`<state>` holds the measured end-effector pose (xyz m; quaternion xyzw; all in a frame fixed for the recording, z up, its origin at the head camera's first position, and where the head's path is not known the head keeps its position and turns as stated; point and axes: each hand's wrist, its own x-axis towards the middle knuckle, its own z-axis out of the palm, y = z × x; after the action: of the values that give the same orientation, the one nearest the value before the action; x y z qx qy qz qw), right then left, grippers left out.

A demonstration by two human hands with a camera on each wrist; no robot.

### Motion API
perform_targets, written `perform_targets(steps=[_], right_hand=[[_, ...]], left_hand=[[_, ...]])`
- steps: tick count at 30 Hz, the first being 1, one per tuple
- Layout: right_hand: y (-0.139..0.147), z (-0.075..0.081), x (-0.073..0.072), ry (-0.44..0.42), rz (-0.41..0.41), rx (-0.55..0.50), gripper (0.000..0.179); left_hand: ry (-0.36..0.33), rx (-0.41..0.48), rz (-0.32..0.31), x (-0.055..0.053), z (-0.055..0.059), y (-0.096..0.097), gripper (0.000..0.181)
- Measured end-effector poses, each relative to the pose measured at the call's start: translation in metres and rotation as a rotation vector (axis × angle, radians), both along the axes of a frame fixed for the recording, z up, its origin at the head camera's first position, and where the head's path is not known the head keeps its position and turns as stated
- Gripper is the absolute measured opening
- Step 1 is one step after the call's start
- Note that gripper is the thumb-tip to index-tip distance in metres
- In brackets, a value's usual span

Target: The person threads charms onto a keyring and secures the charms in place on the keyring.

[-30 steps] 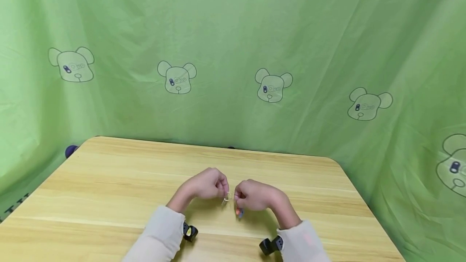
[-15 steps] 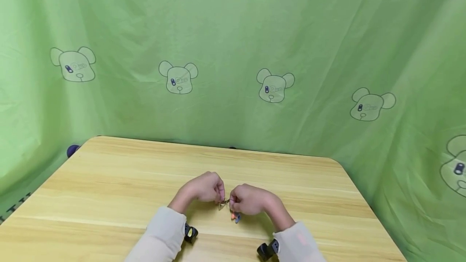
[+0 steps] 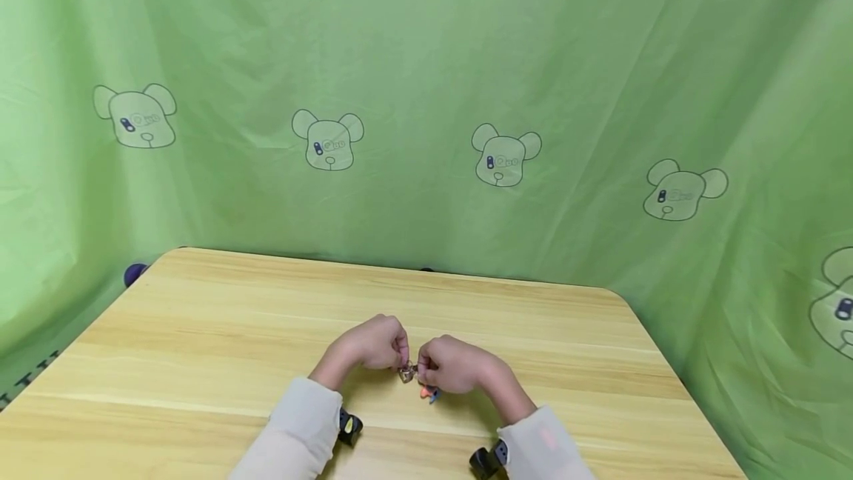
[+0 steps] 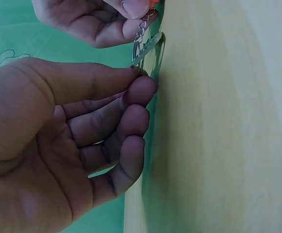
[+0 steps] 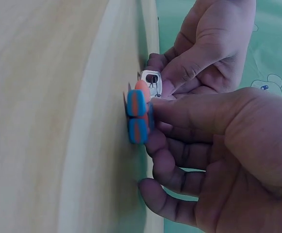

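Note:
My left hand (image 3: pixel 376 343) pinches a metal key ring (image 4: pixel 140 63) between thumb and forefinger. Silver keys (image 5: pixel 152 81) hang at that ring, one showing its flat head with a hole. A short chain (image 4: pixel 141 30) runs from the ring up to the other hand. Facing the left, my right hand (image 3: pixel 460 365) pinches an orange and blue keychain charm (image 5: pixel 137 116), whose two striped blue ends stick out past the fingertips. Part of the charm is hidden behind the thumb. Both hands work close over the wooden table, their fingertips a short gap apart.
The light wooden table (image 3: pixel 233 332) has rounded far corners. Behind it hangs a green curtain (image 3: pixel 413 35) printed with bear heads. Black wrist cameras (image 3: pixel 349 427) sit at both cuffs.
Both hands have come slightly nearer to the body and lower. The thin ring seen between them a second ago now shows as a small metal cluster by the left fingertips.

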<state>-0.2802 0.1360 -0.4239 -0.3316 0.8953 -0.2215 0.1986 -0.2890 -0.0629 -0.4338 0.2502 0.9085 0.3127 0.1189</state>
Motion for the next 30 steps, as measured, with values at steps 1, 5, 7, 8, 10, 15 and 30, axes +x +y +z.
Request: perform_targets(steps=[1, 5, 7, 8, 10, 15, 30], right_hand=[[0.0, 0.0, 0.0, -0.001, 0.0, -0.001, 0.019], [0.0, -0.002, 0.0, -0.003, 0.002, -0.005, 0.017], [0.001, -0.002, 0.0, -0.008, 0.005, -0.014, 0.016], [0.001, -0.001, -0.001, -0.007, 0.007, -0.019, 0.016], [0.002, -0.001, -0.001, -0.01, 0.009, -0.028, 0.017], [0.005, 0.0, -0.002, -0.006, 0.015, -0.019, 0.017], [0.015, 0.008, -0.01, 0.332, -0.139, 0.023, 0.007]], left_hand=[[0.001, -0.004, 0.002, 0.0, 0.0, 0.0, 0.02], [-0.002, -0.017, 0.006, 0.001, 0.0, 0.0, 0.019], [-0.001, -0.023, 0.009, 0.001, 0.001, 0.0, 0.019], [0.0, -0.028, 0.011, 0.001, 0.001, 0.0, 0.018], [0.0, -0.037, 0.015, 0.001, 0.002, 0.001, 0.017], [-0.013, -0.049, 0.027, 0.0, 0.001, 0.003, 0.015], [0.15, -0.044, 0.099, -0.007, 0.007, 0.005, 0.008]])
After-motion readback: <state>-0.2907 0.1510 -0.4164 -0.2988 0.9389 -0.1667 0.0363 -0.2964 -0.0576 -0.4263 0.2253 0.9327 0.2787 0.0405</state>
